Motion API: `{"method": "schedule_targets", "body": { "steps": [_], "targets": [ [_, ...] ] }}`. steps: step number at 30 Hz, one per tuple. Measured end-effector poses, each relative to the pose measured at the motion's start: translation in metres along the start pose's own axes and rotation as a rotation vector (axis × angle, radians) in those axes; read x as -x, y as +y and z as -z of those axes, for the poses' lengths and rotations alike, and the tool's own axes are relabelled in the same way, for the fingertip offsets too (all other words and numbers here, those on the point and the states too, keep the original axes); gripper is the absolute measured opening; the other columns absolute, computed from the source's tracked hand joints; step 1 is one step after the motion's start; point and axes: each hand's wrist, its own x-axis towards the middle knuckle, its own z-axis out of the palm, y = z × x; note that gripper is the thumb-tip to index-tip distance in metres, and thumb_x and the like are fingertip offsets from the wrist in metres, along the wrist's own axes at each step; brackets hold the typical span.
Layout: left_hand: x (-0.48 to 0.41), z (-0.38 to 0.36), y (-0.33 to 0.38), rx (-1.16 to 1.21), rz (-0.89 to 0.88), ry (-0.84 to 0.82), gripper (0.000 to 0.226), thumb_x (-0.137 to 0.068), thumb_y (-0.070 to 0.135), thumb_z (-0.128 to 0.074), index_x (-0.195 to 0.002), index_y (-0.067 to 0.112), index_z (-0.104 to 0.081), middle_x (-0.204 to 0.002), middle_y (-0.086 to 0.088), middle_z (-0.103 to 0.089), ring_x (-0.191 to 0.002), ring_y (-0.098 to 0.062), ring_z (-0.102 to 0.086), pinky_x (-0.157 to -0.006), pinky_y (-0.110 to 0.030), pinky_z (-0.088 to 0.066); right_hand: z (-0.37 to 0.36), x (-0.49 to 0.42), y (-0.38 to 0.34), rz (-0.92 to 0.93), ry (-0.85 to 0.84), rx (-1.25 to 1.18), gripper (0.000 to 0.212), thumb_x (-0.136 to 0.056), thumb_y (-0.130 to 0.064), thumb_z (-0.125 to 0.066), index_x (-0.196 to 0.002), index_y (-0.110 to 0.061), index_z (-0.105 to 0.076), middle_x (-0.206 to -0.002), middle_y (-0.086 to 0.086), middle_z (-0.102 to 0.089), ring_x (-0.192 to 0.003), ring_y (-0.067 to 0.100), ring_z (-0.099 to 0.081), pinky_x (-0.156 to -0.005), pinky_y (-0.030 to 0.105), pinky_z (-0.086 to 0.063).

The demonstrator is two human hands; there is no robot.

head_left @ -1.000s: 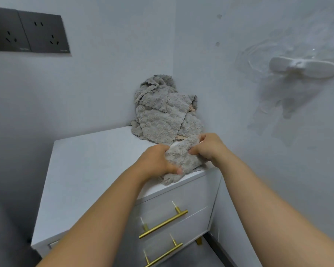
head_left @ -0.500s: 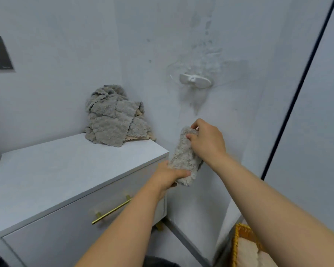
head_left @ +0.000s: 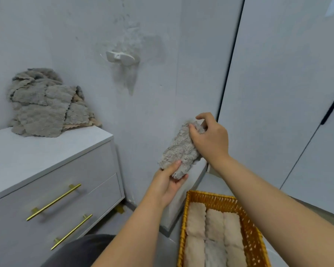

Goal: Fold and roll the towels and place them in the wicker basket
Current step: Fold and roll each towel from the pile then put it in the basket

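Rolled grey towel (head_left: 179,149) held in the air near the wicker basket (head_left: 216,201).
My left hand (head_left: 167,186) grips its lower end and my right hand (head_left: 210,140) pinches the top; loose towels (head_left: 42,106) lie heaped on the dresser surface (head_left: 46,157).

Left, a heap of grey fleecy towels (head_left: 44,106) sits on the white drawer counter's (head_left: 37,157) back corner. Right of it, the left hand (head_left: 168,185) and right hand (head_left: 210,139) hold a grey rolled towel (head_left: 179,151) above the orange wicker basket (head_left: 210,198), which contains beige rolled towels (head_left: 212,228).

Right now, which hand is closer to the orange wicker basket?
Left. The left hand hangs just above the orange wicker basket; the right hand is higher, pinching the rolled grey towel.
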Motion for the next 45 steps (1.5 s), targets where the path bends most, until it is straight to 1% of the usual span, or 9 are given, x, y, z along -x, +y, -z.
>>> {"method": "schedule_targets", "body": {
  "steps": [6, 12, 16, 20, 24, 30, 36, 40, 45],
  "targets": [
    [-0.009, 0.0, -0.017, -0.26, 0.135, 0.093, 0.02, -0.086, 0.008, -0.064, -0.106, 0.011, -0.06, -0.089, -0.005, -0.069, -0.073, -0.015, -0.066, -0.055, -0.023, -0.057, 0.002, 0.016, 0.062, -0.618, -0.134, -0.146, 0.027, -0.078, -0.042, -0.066, -0.084, -0.015, -0.066, -0.079, -0.004, -0.065, -0.081, 0.016, -0.064, -0.068, 0.032, -0.05],
    [-0.02, 0.018, -0.031, -0.427, 0.228, 0.169, 0.027, -0.084, 0.008, -0.067, -0.11, 0.009, -0.058, -0.083, -0.003, -0.068, -0.066, -0.013, -0.065, -0.053, -0.023, -0.056, -0.002, 0.044, 0.107, -1.05, -0.506, -0.865, 0.036, -0.09, -0.035, -0.061, -0.124, -0.023, -0.056, -0.116, 0.004, -0.066, -0.102, 0.018, -0.064, -0.078, 0.032, -0.053],
    [-0.028, 0.024, -0.042, -0.438, 0.276, 0.175, 0.026, -0.086, 0.008, -0.066, -0.111, 0.01, -0.058, -0.086, -0.003, -0.068, -0.072, -0.015, -0.064, -0.052, -0.022, -0.056, -0.006, 0.059, 0.122, -1.031, -0.435, -0.978, 0.007, -0.092, -0.02, -0.061, -0.093, -0.014, -0.063, -0.091, 0.008, -0.067, -0.084, 0.019, -0.066, -0.079, 0.034, -0.053],
    [-0.037, 0.023, -0.055, -0.403, 0.283, 0.163, 0.021, -0.087, 0.008, -0.064, -0.107, 0.012, -0.06, -0.091, -0.003, -0.068, -0.077, -0.016, -0.065, -0.052, -0.023, -0.056, -0.018, 0.071, 0.13, -1.082, -0.069, -0.819, 0.016, -0.084, -0.014, -0.07, -0.073, -0.01, -0.059, -0.075, 0.008, -0.065, -0.07, 0.019, -0.064, -0.065, 0.028, -0.052],
    [-0.047, 0.019, -0.069, -0.425, 0.187, 0.243, 0.013, -0.087, 0.002, -0.063, -0.096, 0.011, -0.061, -0.089, -0.003, -0.067, -0.076, -0.016, -0.065, -0.05, -0.022, -0.056, -0.026, 0.09, 0.139, -1.284, 0.176, -1.003, 0.02, -0.085, -0.025, -0.07, -0.087, -0.006, -0.064, -0.091, 0.012, -0.068, -0.091, 0.026, -0.065, -0.082, 0.036, -0.053],
    [-0.058, 0.023, -0.08, -0.42, 0.114, 0.327, 0.016, -0.088, -0.001, -0.062, -0.09, 0.015, -0.058, -0.085, 0.0, -0.064, -0.072, -0.014, -0.062, -0.051, -0.021, -0.055, -0.023, 0.121, 0.143, -1.391, -0.077, -1.75, 0.079, -0.076, -0.064, -0.059, -0.122, 0.001, -0.054, -0.128, 0.029, -0.055, -0.125, 0.043, -0.047, -0.111, 0.054, -0.031],
    [-0.067, 0.036, -0.098, -0.488, 0.162, 0.305, 0.019, -0.088, 0.01, -0.067, -0.104, 0.016, -0.059, -0.095, 0.0, -0.065, -0.08, -0.014, -0.062, -0.061, -0.027, -0.053, -0.025, 0.109, 0.149, -1.352, -0.113, -1.506, 0.037, -0.095, -0.005, -0.041, -0.131, 0.002, -0.048, -0.134, 0.023, -0.052, -0.127, 0.035, -0.048, -0.11, 0.046, -0.034],
    [-0.075, 0.041, -0.112, -0.517, 0.219, 0.24, 0.023, -0.082, 0.016, -0.073, -0.103, 0.02, -0.063, -0.106, -0.002, -0.068, -0.09, -0.018, -0.064, -0.079, -0.035, -0.052, -0.033, 0.101, 0.16, -1.381, -0.02, -1.422, 0.027, -0.099, -0.012, -0.044, -0.121, -0.001, -0.054, -0.132, 0.019, -0.055, -0.126, 0.032, -0.05, -0.103, 0.045, -0.04],
    [-0.088, 0.054, -0.132, -0.58, 0.191, 0.261, 0.04, -0.081, 0.014, -0.075, -0.118, 0.015, -0.062, -0.113, 0.0, -0.067, -0.093, -0.015, -0.064, -0.076, -0.027, -0.053, -0.039, 0.114, 0.177, -1.37, -0.124, -1.249, 0.029, -0.099, -0.016, -0.046, -0.125, -0.005, -0.054, -0.124, 0.014, -0.061, -0.117, 0.029, -0.056, -0.102, 0.045, -0.043]
  ]
}}
